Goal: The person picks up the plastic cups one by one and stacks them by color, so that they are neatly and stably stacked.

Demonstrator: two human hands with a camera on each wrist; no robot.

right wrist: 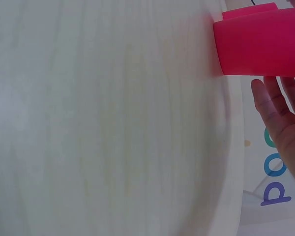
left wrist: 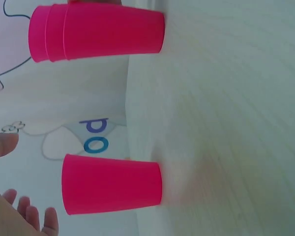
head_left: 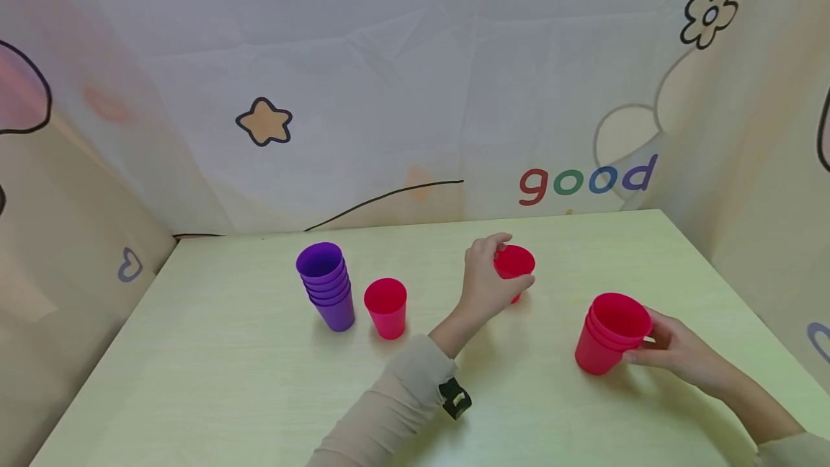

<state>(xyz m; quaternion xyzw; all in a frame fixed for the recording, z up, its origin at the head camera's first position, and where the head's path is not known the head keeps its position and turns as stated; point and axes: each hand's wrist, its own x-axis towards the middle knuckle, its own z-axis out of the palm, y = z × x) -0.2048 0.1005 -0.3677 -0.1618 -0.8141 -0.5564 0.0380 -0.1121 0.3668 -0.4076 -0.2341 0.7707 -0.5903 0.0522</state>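
My left hand (head_left: 489,279) is around a single red cup (head_left: 514,262), thumb on the near side. In the left wrist view its fingers (left wrist: 32,216) and thumb stand apart from that upright cup (left wrist: 112,185). With its thumb at the front and fingers behind, my right hand (head_left: 681,352) holds the side of a stack of red cups (head_left: 599,352). The nested rims of this stack (left wrist: 98,30) show in the left wrist view, its base on the table. The right wrist view shows the right hand (right wrist: 287,128) against the stack, the fingertips partly hidden behind it.
Left of the hands stands another red cup (head_left: 387,312). Beside it is a stack of several purple cups (head_left: 333,301). All stand on a pale table (head_left: 194,380), and a printed curtain (head_left: 389,107) hangs behind and at both sides.
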